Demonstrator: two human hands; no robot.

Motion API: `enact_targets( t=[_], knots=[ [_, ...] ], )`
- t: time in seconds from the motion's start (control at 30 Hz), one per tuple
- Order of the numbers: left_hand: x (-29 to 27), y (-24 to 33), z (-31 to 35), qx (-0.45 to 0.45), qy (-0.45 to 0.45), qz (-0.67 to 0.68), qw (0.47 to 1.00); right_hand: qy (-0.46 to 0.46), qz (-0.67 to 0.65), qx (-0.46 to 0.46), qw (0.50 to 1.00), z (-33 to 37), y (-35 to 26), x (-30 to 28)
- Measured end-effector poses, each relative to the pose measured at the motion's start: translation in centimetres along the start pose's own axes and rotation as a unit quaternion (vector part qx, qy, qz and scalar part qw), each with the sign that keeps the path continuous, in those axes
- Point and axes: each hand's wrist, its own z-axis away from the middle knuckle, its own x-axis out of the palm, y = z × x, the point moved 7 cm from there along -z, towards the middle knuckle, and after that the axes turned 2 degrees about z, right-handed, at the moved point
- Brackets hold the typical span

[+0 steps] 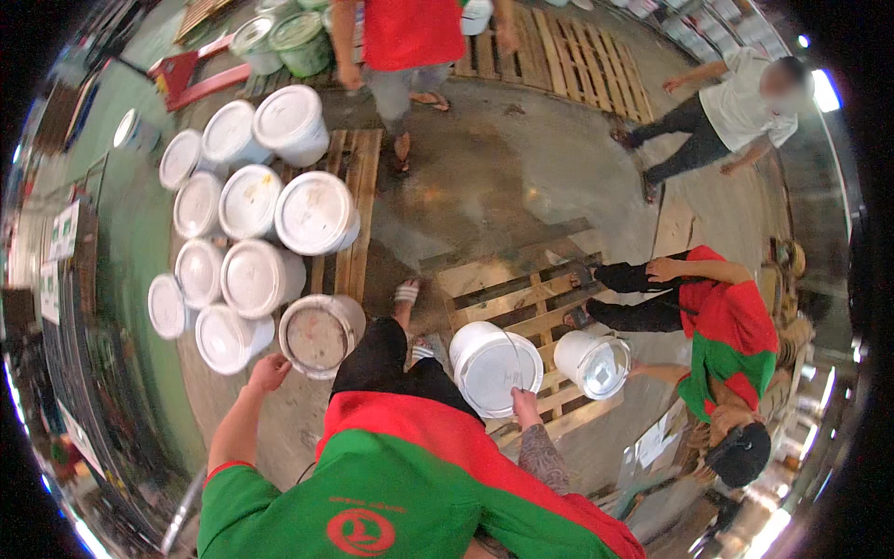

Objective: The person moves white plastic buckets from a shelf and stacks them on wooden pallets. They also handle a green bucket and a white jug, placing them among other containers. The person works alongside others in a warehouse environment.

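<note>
My right hand point(525, 406) is closed around the thin wire handle of a white lidded bucket point(499, 371). That bucket is beside a wooden pallet to my right; whether it rests on the pallet or hangs from the handle, I cannot tell. My left hand point(270, 371) is out to the left with its fingers curled, and no held thing shows in it. It is nearest to a white bucket with a stained, brownish lid point(321, 337), right by its rim. A second white bucket point(593, 363) stands at the pallet's right, beside a co-worker's hand.
Several white lidded buckets point(250, 202) stand grouped on the left, some by a wooden pallet point(354, 182). Another pallet point(498, 303) lies ahead right. A person in red and green point(726, 326) bends at right. Others stand ahead in red point(410, 33) and white point(740, 102). A red pallet jack point(177, 79) is far left.
</note>
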Motion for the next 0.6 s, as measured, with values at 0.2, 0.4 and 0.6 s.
enact_targets(
  t=[0.2, 0.4, 0.6],
  knots=[
    [-3.9, 22.7, -21.1, 0.153, -0.086, -0.037, 0.984, 0.043, -0.028, -0.011, 0.999, -2.3, -7.4, -2.3],
    [-8.2, 47.8, -29.9, 0.272, -0.113, 0.046, 0.955, 0.037, -0.053, -0.086, 0.994, -6.6, -13.6, -6.9],
    [-2.2, 62.6, -41.8, 0.276, -0.17, 0.083, 0.943, -0.06, -0.049, -0.016, 0.997, -17.5, -20.2, -10.7]
  ],
)
